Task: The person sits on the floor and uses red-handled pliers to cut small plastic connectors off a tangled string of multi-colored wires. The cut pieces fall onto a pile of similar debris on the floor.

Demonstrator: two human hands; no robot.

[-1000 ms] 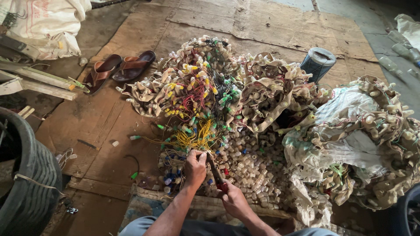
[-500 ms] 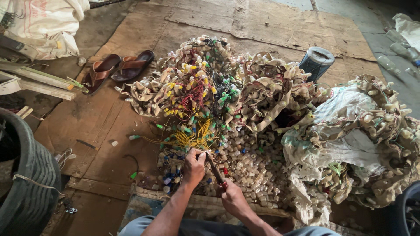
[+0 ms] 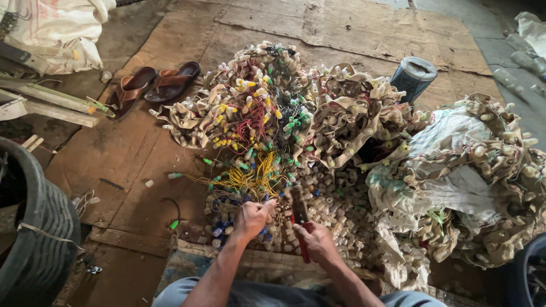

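On floor, centre of cardboard matting (image 3: 142, 165): heap of small bulb holders (image 3: 324, 199) w/ coloured wires, most off-white, some yellow/green/red.

- Left hand (image 3: 253, 216): clenched on a tuft of yellow wires (image 3: 250, 179) at near edge of heap. Half a sec ago it sat a touch lower & closer to the person; now pushed fwd into the wires, so a fresh bunch looks taken up.
- Right hand (image 3: 315, 241): wrapped round red-handled cutter (image 3: 300, 219), dark blade end pointing up into heap, just beside left hand. Was angled more across; now nearer upright, prob. lined up for next cut.
- Rest: pr. brown sandals (image 3: 153, 85) upper left; dark cylindrical can (image 3: 414, 77) upper right; white sack (image 3: 455, 170) draped w/ more holders, right; tyre (image 3: 34, 227) at left edge.
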